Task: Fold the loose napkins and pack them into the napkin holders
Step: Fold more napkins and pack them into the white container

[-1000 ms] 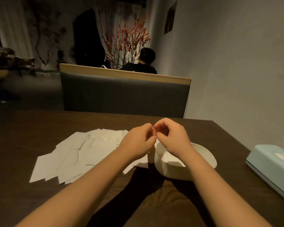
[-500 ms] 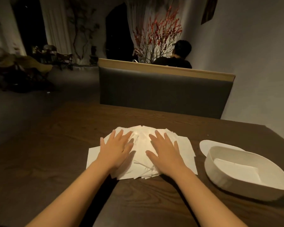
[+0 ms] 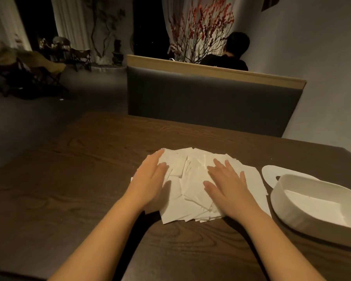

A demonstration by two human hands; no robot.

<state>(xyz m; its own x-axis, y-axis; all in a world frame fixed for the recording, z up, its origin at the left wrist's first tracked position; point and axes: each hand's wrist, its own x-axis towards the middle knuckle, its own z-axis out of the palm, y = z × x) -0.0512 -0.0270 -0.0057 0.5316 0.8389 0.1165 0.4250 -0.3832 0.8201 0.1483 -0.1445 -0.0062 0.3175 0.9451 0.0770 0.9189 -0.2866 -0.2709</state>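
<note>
- Left hand (image 3: 150, 179) flat on the left edge of the napkins (image 3: 193, 179), fingers straight and together, gripping nothing.
- Right hand (image 3: 227, 185) flat on the right part of the same pile, fingers straight and a little spread, holding nothing.
- Probably pressing from both sides to gather the loose sheets into one stack before folding.
- Napkins under both palms, between the hands: thin white paper squares, overlapping at many angles, edges fanned.
- Holder (image 3: 292, 207) just right of the right hand, near the pile: white oval tub, smooth wall, with a white sheet inside.
- Lid (image 3: 272, 173) beyond the holder, flat and white.
- Table (image 3: 89, 179) under everything: dark wood with visible grain.
</note>
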